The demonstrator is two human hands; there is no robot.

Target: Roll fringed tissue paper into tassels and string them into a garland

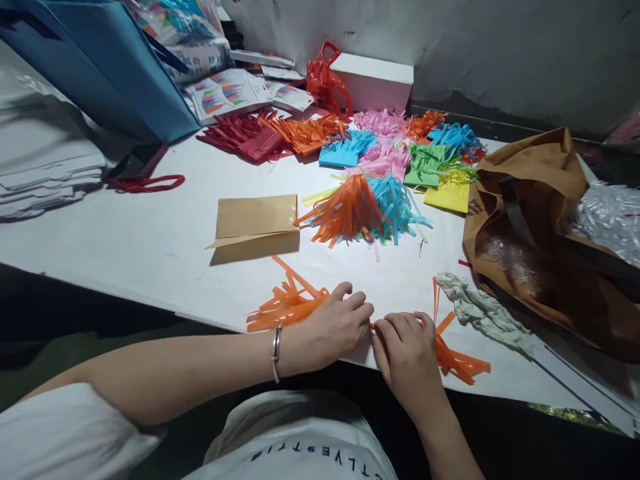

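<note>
My left hand (340, 327) and my right hand (405, 347) meet at the near edge of the white table (150, 240), both closed in a pinch on a strip of fringed orange paper (290, 303). The orange fringe fans out to the left of my left hand and again to the right of my right hand (457, 360). A silver bangle (276, 353) sits on my left wrist.
Bundles of orange and blue fringed paper (365, 210) lie mid-table, with more coloured fringes (425, 150) behind. A tan folded envelope (255, 220) lies left of them. A brown bag (540, 247), a crumpled cloth (480, 310), a white box (373, 80) and a blue bag (115, 67) surround the area.
</note>
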